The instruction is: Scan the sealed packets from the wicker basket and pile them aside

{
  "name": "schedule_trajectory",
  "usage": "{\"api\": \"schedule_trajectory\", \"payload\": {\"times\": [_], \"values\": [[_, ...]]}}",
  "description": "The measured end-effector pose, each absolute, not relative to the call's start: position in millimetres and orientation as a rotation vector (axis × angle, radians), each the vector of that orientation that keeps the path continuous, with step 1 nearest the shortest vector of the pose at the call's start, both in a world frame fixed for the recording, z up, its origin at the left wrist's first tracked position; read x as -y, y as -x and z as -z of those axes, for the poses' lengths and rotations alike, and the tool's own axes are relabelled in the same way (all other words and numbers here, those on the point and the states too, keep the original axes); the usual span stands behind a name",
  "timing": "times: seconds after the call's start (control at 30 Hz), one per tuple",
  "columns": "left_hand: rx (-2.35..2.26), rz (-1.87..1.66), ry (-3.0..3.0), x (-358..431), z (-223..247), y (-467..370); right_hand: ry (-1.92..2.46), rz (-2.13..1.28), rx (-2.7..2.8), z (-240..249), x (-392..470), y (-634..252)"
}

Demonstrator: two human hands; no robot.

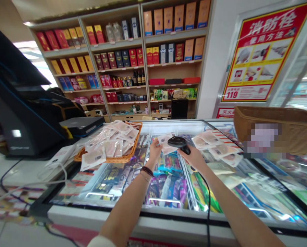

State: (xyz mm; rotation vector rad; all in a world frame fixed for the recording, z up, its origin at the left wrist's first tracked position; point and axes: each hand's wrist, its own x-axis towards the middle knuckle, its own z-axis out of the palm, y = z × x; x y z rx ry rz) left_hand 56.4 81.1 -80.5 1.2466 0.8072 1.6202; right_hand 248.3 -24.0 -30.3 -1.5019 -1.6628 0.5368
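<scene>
The right hand [193, 158] grips a black scanner [177, 141] by its handle, its head over a flat packet [164, 139] that the left hand [155, 151] pinches. Both are right of the wicker tray [120, 159], above the glass-topped freezer [78, 218] it rests on. The tray holds piled packets [117, 135]; farther right of it lie loose packets [221, 150], then a brown basket [297, 128]. Left of it stands a dark monitor [27, 116].
</scene>
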Motion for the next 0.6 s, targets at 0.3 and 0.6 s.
{"api": "schedule_trajectory", "payload": {"times": [0.3,0.6], "values": [[-0.798,-1.621,-1.253,-79.0,80.4,-55.0,1.484,-0.56,1.681,25.1,29.3,-246.0],[-0.863,-1.641,-1.224,-75.4,77.6,-56.3,1.425,-0.581,1.625,21.2,29.0,-247.4]]}}
